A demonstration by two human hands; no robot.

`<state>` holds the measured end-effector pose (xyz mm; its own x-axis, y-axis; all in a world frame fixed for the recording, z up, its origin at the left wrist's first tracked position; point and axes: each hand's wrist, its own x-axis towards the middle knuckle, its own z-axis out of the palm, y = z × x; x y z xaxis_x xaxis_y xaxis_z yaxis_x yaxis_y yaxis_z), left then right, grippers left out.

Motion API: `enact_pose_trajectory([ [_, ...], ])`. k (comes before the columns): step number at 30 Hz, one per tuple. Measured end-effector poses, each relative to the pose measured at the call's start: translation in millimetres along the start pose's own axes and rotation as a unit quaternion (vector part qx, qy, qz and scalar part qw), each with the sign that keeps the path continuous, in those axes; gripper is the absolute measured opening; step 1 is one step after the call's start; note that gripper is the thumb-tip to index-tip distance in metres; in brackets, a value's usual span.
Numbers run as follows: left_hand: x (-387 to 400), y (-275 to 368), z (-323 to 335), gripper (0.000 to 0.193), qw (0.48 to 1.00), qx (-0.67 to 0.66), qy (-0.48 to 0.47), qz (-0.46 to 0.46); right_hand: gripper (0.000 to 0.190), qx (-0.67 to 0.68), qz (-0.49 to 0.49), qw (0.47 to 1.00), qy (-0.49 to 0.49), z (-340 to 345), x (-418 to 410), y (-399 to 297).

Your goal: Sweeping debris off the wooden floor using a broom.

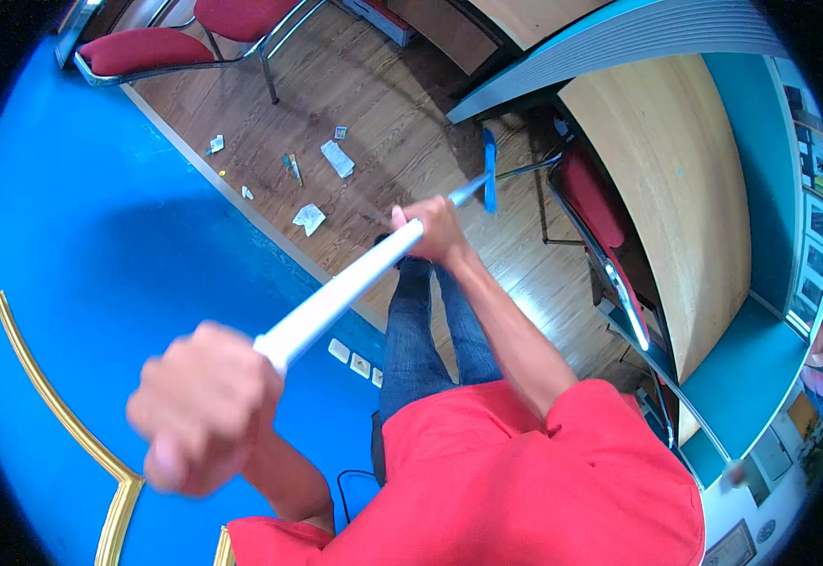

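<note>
My left hand (206,410) is closed around the upper end of a white pole (344,293), close to the camera and a little blurred. Further down, my right hand (434,228) grips the same pole. The pole slants away to a narrow blue head (490,170) at floor level, beside a chair's legs; whether it is a broom or a mop I cannot tell. Left of the head, litter lies on the wood-look floor: a crumpled white paper (309,219), a folded white paper (337,158), a small coloured card (341,132), a thin wrapper (293,170) and a crumpled scrap (216,143).
A blue wall (135,283) with gold moulding and white sockets (360,364) runs along the left. Red chairs (149,51) stand at the upper left. To the right are another red chair (592,191), a wooden desk (673,156) and partitions. Part of a person (820,347) shows at the right rim.
</note>
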<state>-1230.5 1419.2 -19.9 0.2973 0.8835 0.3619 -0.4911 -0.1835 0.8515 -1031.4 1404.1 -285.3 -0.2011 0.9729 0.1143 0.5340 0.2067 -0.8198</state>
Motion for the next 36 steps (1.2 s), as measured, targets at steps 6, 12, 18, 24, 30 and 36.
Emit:
enact_pose_trajectory([
  [6, 2, -32, -14, 0.041, 0.991, 0.068, 0.114, 0.000, 0.035, -0.035, -0.069, 0.990, -0.120, 37, 38, 46],
  [12, 1, -15, -1, 0.041, 0.977, 0.108, 0.182, 0.004, 0.036, -0.005, -0.111, 0.979, -0.172, 51, 50, 32],
  [18, -7, 32, 17, 0.043, 0.967, 0.152, 0.202, 0.030, 0.037, 0.060, -0.122, 0.968, -0.212, 51, 82, -17],
  [24, -16, 86, 40, 0.046, 0.883, 0.231, 0.359, 0.196, 0.038, 0.138, -0.182, 0.959, -0.167, 16, 97, -69],
  [30, 2, 70, -1, 0.046, 0.945, 0.126, 0.265, 0.144, 0.036, 0.073, -0.205, 0.960, -0.177, 23, 150, -57],
  [36, -1, 30, -88, 0.045, 0.976, 0.098, 0.173, 0.094, 0.038, -0.022, -0.166, 0.960, -0.224, 52, 192, -23],
])
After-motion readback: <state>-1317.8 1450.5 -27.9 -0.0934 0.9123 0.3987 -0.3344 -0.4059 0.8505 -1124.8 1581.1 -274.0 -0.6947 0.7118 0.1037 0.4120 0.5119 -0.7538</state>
